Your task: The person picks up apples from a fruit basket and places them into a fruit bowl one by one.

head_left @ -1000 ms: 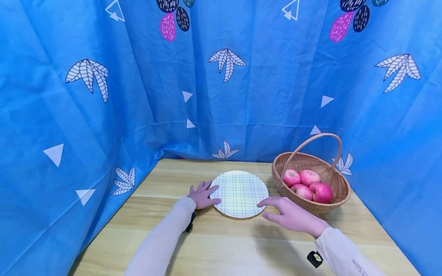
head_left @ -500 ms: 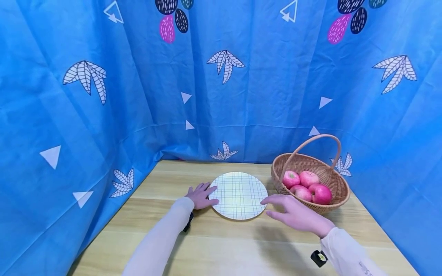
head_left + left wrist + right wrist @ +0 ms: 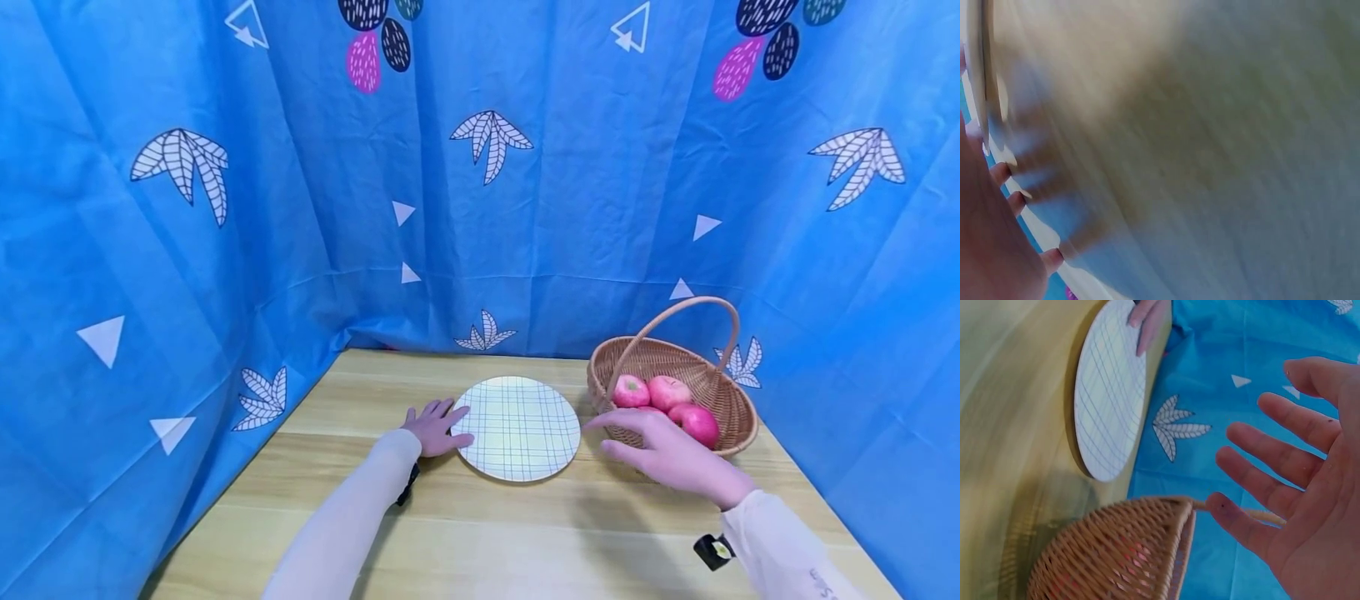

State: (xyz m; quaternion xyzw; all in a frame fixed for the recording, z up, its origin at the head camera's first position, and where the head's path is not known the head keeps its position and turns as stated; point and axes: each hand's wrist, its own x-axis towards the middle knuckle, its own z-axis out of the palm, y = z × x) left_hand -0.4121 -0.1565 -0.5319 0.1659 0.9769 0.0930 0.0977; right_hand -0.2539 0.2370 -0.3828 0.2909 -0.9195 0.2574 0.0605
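A round white plate (image 3: 517, 429) with a thin blue grid pattern lies on the wooden table. At its left rim my left hand (image 3: 431, 429) has its fingers spread, thumb and forefinger over the edge. In the left wrist view, other fingertips (image 3: 1017, 201) of that hand reach down to the tabletop. My right hand (image 3: 667, 450) hovers between the plate and a wicker basket (image 3: 731, 408), holding nothing. Its fingers (image 3: 1272, 453) are extended and apart in the right wrist view. Red apples (image 3: 697, 423) sit in the basket, some partly hidden behind this hand.
The basket's arched handle (image 3: 693, 302) rises above its rim at the back right. Blue patterned curtains (image 3: 487, 233) enclose the table (image 3: 480, 533) at the back and both sides. A black wrist camera (image 3: 712, 552) hangs under the right sleeve.
My right hand has moved right, away from the plate's right rim, and now overlaps the front of the basket. The left hand stays at the plate's left rim.
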